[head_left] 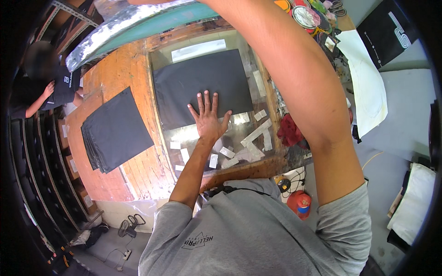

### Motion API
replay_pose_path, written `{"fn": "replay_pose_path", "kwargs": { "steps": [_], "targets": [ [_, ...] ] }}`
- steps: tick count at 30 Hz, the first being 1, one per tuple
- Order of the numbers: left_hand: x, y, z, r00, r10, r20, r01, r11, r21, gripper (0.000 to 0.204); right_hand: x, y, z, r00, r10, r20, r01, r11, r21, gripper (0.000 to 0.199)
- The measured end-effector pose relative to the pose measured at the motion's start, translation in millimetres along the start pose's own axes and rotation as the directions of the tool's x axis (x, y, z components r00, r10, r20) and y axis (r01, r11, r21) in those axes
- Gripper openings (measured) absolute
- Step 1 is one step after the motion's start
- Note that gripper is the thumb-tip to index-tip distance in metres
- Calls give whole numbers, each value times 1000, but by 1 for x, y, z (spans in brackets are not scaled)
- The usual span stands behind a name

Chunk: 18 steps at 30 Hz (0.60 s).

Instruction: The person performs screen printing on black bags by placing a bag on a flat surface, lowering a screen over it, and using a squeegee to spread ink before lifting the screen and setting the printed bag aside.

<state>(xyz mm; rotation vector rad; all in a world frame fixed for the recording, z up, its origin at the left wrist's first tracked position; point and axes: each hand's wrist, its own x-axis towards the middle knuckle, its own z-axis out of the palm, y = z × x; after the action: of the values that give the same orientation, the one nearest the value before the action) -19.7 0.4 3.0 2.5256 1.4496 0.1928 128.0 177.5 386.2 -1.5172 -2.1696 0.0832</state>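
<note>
My left hand (209,115) lies spread, fingers apart, across the near edge of a flat black sheet (202,78). The sheet rests on a glass-like panel (184,134) set in a wooden table. Pale tape pieces (255,133) are stuck to the panel around it. My right arm (294,64) reaches up and forward past the top of the view. A sliver of skin, perhaps my right hand (149,1), shows at the top edge by a raised frame with a teal face (152,27); its fingers are cut off.
A stack of black sheets (117,131) lies on the wooden table at left. Beyond it sits another person (39,87) beside dark racks (43,175). On the right are a red cloth (290,130), ink tubs (306,17) and a white sheet (363,87). A red container (299,201) stands below.
</note>
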Motion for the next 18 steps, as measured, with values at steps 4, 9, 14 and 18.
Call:
{"fn": "replay_pose_path", "kwargs": {
  "steps": [4,9,14,18],
  "targets": [
    [0,-1,-1,1000,19,-10,-19,1000,-2,86,43,13,50,982,189,-8,-184,943,-277,40],
    [-2,4,-44,995,-94,-34,77,938,-338,84,-30,-21,22,992,85,-95,-85,996,2,40],
    [-57,11,-119,883,-415,-219,-151,191,-970,82,-145,-38,117,945,-89,-316,20,977,-213,43],
    [-97,7,-125,724,-392,567,123,-736,-666,75,-236,-48,199,991,118,69,-100,969,-226,70]
  ]
}}
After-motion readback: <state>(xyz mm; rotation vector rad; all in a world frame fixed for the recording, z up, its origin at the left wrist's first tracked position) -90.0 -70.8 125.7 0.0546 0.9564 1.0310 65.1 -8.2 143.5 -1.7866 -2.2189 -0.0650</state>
